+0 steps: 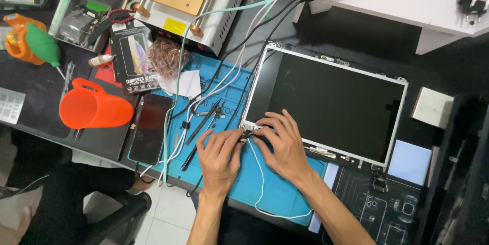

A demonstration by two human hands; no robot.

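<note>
Left hand (220, 159): over blue mat, fingers (230, 142) curled together, pinching small dark connector (247, 134) at the panel's near-left corner.
Right hand (283, 145): just beside left, fingers (269, 122) bent down on the same corner; tips press on panel edge/connector. Whether they actually grip it, can't tell — tips partly hidden.
Display panel (331, 102): bare laptop-type screen w/ thin silver frame, lies flat, dark side up, half on mat and half on black surface; tilted a bit vs. the edge of the surface.
White cable (261, 178): runs from the pinched corner down across mat in a loop toward near edge.
Blue mat (285, 194): under both hands, on the surface.
Tweezers (206, 122): black, lying on mat w/ other slim tools, left of hands, not touched.
Phone (151, 127): dark slab, face up, left edge of mat, apart from hands.
Orange jug (94, 107): on its side, far left.
Heating plate unit (186, 0): white box w/ tan top, at back, cables lead off toward mat.
Black printed mat (377, 209): near right, partly under panel's corner.
Surface (356, 36): black, crowded w/ boxes and tools.
Progress (judgement): panel already out of any housing and laid flat; work sits at the corner connector stage. Seated or free? Not visible, too small. No bezel/housing in view around panel, so anything past this corner looks not yet done.
</note>
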